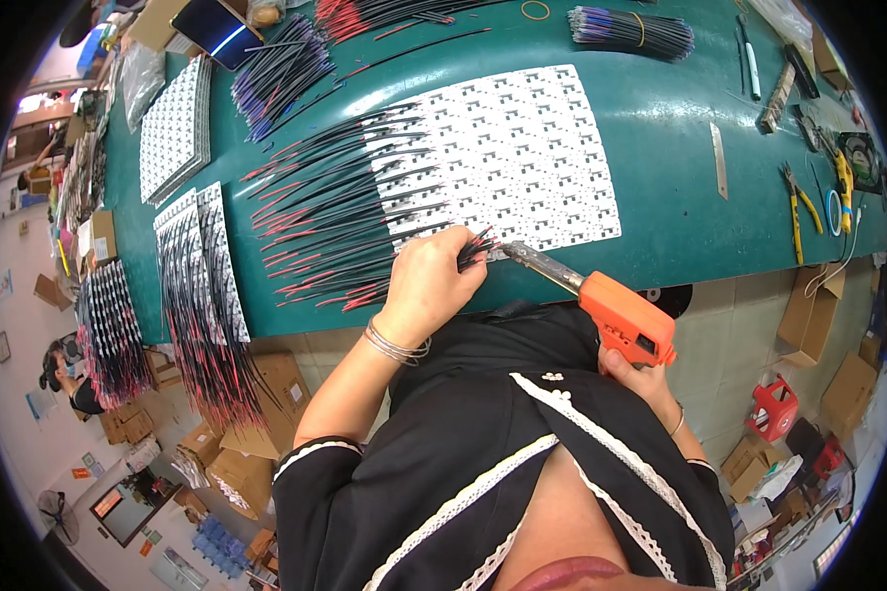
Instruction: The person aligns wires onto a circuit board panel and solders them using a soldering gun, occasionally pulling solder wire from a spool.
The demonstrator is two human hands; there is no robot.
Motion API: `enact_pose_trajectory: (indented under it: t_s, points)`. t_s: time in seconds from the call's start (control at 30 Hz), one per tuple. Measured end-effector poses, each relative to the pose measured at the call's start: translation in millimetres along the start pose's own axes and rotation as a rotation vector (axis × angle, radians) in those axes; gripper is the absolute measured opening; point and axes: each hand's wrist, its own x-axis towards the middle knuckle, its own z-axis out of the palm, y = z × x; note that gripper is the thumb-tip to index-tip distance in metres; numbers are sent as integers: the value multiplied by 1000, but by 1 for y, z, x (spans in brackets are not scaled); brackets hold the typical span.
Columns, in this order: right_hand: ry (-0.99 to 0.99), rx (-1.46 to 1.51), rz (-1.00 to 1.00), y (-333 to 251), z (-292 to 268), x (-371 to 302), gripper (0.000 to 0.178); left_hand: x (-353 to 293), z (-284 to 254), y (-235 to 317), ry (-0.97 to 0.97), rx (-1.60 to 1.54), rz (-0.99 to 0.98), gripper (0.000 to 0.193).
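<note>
My left hand (430, 274) is closed on a small bunch of black wires (477, 250), their ends sticking out by its fingertips. In my right hand (637, 374) is an orange soldering gun (623, 313), its metal tip close to those wire ends at the near edge of a white circuit board panel (522, 148). Small dark marks cover the panel in rows. From its left part, many black wires with red ends (315, 212) fan out to the left across the green table (660, 197). Whether the tip touches a wire is too small to tell.
Stacked white panels (175, 133) lie at the left, beside wired panels (202, 266) hanging over the edge. Wire bundles (631, 32) lie at the back, with a phone (217, 32). Yellow-handled pliers (800, 212) and a metal ruler (718, 161) are at the right.
</note>
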Motion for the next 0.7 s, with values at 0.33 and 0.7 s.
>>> enact_pose_trajectory:
  t_s: [0.33,0.7]
  points:
    - [13,124,-39,4,-2,-2,23,4,-4,-1,-71,-48,15,13]
    - [13,133,55,6,-2,-3,23,5,-4,0,-99,-5,72,12]
